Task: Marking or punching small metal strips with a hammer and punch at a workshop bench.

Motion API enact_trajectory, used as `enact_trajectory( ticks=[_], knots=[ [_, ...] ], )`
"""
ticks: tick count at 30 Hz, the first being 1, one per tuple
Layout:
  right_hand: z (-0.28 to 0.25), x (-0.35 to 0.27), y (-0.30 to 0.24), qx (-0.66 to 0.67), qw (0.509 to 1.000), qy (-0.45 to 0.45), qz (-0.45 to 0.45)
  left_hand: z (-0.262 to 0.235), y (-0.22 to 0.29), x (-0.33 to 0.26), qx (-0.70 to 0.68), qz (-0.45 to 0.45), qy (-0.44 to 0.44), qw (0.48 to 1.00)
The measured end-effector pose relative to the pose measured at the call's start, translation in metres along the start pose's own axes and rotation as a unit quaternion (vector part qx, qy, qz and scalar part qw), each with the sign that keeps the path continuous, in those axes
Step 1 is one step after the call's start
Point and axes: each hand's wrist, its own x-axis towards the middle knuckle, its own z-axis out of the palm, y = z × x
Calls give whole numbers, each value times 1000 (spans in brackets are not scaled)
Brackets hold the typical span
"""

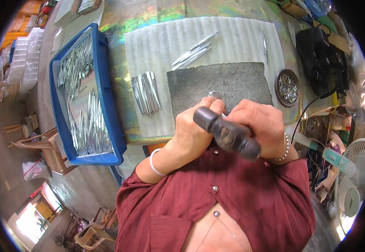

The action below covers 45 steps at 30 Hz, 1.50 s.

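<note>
Close to the camera, my right hand (261, 124) is closed round a hammer whose dark rounded steel head (228, 135) is raised above the bench edge. Its handle is mostly covered by my fingers. My left hand (197, 126) is closed beside it, fingertips on a small shiny metal piece (215, 95); most of that piece is hidden by fingers and hammer. Both hands are over the near edge of a dark grey slab (216, 75). On the white foam sheet (149, 46) lie a row of slim silvery metal pieces (146, 93) and a looser bunch (193, 54).
A blue tray (103, 84) with many slim metal pieces stands at the left. At the right are a round dish (279, 93) of small metal parts, a black bag-like object (321, 59) with a cable, and a fan (352, 180). A single slim piece (264, 47) lies far right on the foam.
</note>
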Motion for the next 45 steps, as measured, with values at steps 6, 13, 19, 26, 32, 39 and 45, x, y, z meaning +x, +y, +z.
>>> enact_trajectory(
  ticks=[6, 13, 19, 26, 32, 39, 45],
  knots=[
    [-2, 6, -11, -39, 998, -46, 34, -3, -4, 1, -16, 10, -27, 999],
    [-29, -10, -38, 55, 978, -33, 199, -12, -4, 0, -32, -24, 15, 999],
    [-41, -21, -49, 12, 986, -67, 151, -7, -8, 0, -47, -18, 31, 998],
    [-41, -21, -56, -116, 985, -63, 110, -8, -7, 1, -67, -48, 25, 996],
    [-41, -18, -63, -137, 982, -89, 98, -3, -9, 1, -60, -17, 45, 997],
    [-39, -17, -62, -169, 978, -94, 76, -5, -9, 1, -62, -22, 38, 997],
    [-43, -20, -67, -148, 983, -55, 94, -7, -10, 2, -58, -6, 37, 998]
  ],
)
